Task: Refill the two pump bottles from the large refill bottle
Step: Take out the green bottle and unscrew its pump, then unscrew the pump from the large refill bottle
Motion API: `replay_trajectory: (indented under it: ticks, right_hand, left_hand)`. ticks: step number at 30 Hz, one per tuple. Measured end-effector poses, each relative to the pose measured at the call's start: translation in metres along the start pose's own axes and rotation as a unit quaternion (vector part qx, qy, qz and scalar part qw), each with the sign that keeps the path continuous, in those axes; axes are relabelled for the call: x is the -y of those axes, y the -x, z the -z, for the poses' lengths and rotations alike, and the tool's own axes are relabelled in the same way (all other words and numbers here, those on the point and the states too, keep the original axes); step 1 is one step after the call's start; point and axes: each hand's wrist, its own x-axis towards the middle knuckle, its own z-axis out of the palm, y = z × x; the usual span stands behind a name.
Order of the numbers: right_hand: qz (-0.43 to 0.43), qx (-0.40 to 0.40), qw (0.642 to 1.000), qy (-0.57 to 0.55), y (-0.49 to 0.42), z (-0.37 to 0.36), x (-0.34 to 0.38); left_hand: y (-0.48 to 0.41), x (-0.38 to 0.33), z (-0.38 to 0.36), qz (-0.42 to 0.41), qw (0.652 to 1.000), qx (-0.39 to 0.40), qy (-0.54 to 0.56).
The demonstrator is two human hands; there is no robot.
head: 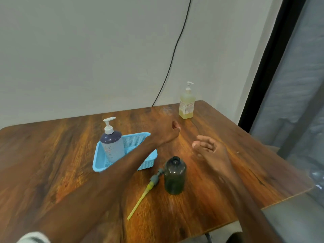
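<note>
Over at the far right corner of the desk [52, 155] stands the refill bottle [186, 106], upright, pump on top, yellowish liquid nearly up to the shoulder. That's my target. My left grip [169, 134] is stretched out toward it but short of it, fingers loosely bent, holding nothing. My right grip [208, 149] hovers nearer me, fingers apart and relaxed, empty too.

Close in front of me the dark bottle [175, 174] stands with its neck open. Its pump [149, 188] lies on the wood just beside it, yellow tube pointing my way. The other pump bottle [112, 146] sits capped in the blue basket [136, 140].

Now, handling: that refill bottle looks full, so I expect real weight, and a smooth plastic wall that may be slick if soap has run. I'd wrap round the flat body at the label, not the pump neck, which may give. For the pour, I reckon, the second grip goes under the base.
</note>
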Motion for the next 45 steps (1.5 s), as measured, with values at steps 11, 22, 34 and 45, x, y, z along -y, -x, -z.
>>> replay_trajectory:
  ticks: [11, 22, 34, 45]
  right_hand:
    - [0.003, -0.073, 0.988, 0.136, -0.161, -0.026, -0.029]
    - [0.048, -0.127, 0.978, 0.156, -0.256, -0.046, -0.032]
    - [0.071, -0.149, 0.977, 0.135, -0.333, -0.067, -0.024]
    - [0.081, -0.161, 0.974, 0.135, -0.257, -0.057, -0.022]
  left_hand:
    - [-0.112, 0.058, -0.065, 0.067, 0.918, 0.314, -0.232]
    - [-0.135, 0.082, -0.084, 0.036, 0.915, 0.33, -0.228]
    - [-0.147, 0.085, -0.087, 0.025, 0.922, 0.326, -0.209]
    - [-0.133, 0.081, -0.085, 0.044, 0.928, 0.301, -0.213]
